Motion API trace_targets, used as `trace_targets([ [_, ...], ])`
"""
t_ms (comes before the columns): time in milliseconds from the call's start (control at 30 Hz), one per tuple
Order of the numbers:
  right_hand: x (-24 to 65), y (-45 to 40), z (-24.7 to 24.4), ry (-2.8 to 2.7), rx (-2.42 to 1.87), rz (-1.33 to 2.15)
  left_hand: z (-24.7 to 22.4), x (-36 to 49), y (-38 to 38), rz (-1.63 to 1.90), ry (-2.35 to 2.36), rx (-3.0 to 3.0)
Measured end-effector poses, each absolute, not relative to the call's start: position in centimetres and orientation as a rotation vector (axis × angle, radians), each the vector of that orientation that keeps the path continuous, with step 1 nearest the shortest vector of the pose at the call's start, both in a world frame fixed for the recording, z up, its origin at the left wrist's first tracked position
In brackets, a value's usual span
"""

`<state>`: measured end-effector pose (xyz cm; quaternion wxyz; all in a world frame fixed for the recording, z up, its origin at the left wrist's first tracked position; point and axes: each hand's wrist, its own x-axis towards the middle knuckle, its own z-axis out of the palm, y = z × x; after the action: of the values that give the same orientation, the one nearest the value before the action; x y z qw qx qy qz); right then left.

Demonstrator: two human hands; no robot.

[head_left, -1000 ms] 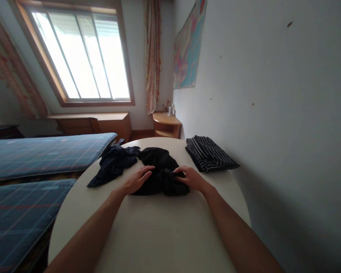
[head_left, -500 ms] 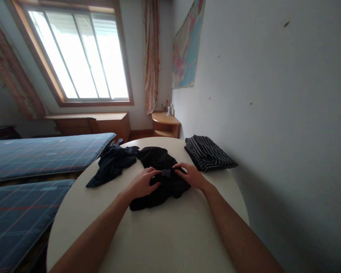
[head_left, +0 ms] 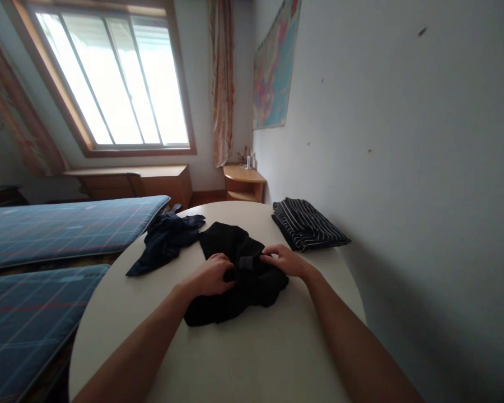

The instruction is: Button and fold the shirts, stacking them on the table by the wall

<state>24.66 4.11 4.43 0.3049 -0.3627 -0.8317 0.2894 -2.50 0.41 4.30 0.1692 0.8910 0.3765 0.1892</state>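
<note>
A crumpled black garment point(head_left: 243, 294) lies on the white round table point(head_left: 252, 358) in front of me. A small dark grey patch, perhaps a label or band, shows at its middle, between my hands. My left hand point(head_left: 210, 275) grips the cloth on the left of that patch, fingers bent and thumb below. On the right side my right hand point(head_left: 286, 261) pinches the cloth, its fingertips partly lost against the black. What kind of garment it is cannot be made out.
A dark navy cloth point(head_left: 166, 238) lies crumpled at the table's left edge. Folded black-and-white striped clothing point(head_left: 308, 224) rests at the back right, near the wall point(head_left: 424, 168). Beds with blue plaid mattresses point(head_left: 67, 229) stand left of the table.
Both hands have shifted slightly, drawing the black garment a little toward me. Its near edge has come closer and its far part has spread flatter.
</note>
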Motion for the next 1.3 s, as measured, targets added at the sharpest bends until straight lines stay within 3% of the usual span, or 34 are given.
trace_targets([
  [233,24.7,4.2,5.1,-1.909,-0.967,0.684,6.2,-3.1,-1.1,0.427,1.022,1.915],
  [567,23.0,4.2,4.8,-1.965,-0.957,0.411,5.8,-1.3,0.6,0.981,0.938,1.728],
  [933,23.8,4.2,4.4,-1.908,-0.76,0.984,5.1,-2.1,1.2,1.407,0.891,1.349],
  [1200,23.6,4.4,5.2,-1.611,-0.915,0.48,5.1,-2.4,0.5,1.253,0.817,1.205],
  [1300,23.6,4.4,5.3,-1.536,-0.941,0.439,5.5,-1.8,0.2,1.185,0.811,1.194],
])
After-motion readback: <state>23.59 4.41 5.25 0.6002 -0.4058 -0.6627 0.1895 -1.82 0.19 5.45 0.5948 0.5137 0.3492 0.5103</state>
